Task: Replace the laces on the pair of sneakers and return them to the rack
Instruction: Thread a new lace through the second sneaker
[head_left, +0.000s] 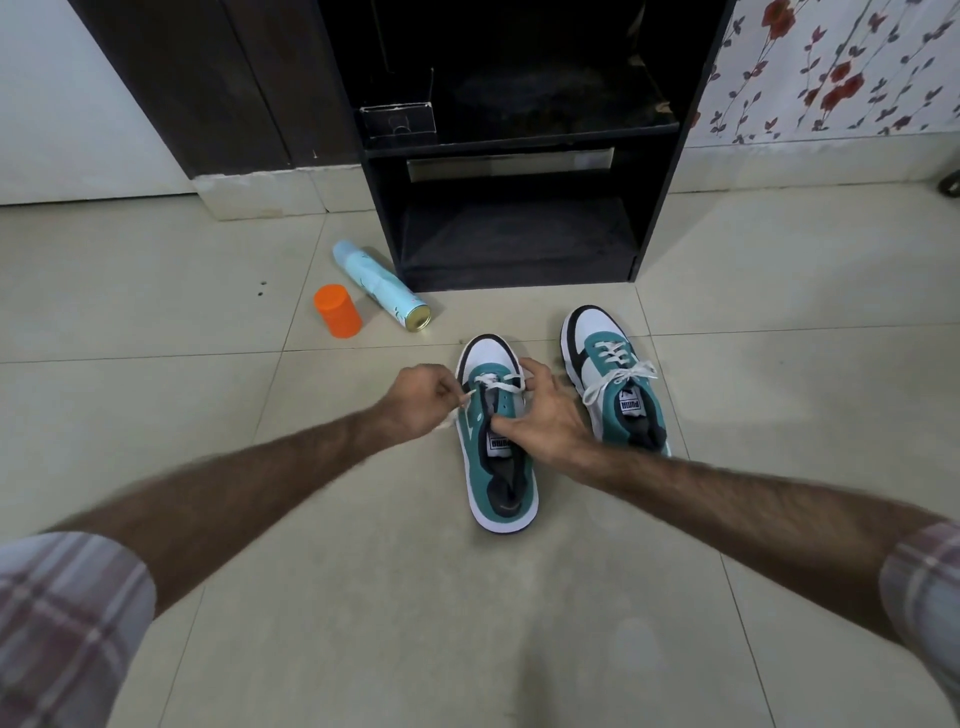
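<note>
Two teal, white and black sneakers stand on the tiled floor, toes toward the rack. The left sneaker (500, 470) has a white lace (497, 385) only through its front eyelets. My left hand (418, 399) pinches one end of that lace just left of the shoe. My right hand (543, 415) rests over the shoe's right side, thumb on the tongue and fingers at the lace's other side. The right sneaker (615, 379) is fully laced and tied with a bow. The black shoe rack (519, 218) stands just beyond them.
A light blue spray can (382, 285) lies on the floor left of the rack, with an orange cap (337, 310) beside it. A dark wooden panel stands at the back left, floral wallpaper at the back right. A small clear box (397, 122) sits on the rack's upper shelf.
</note>
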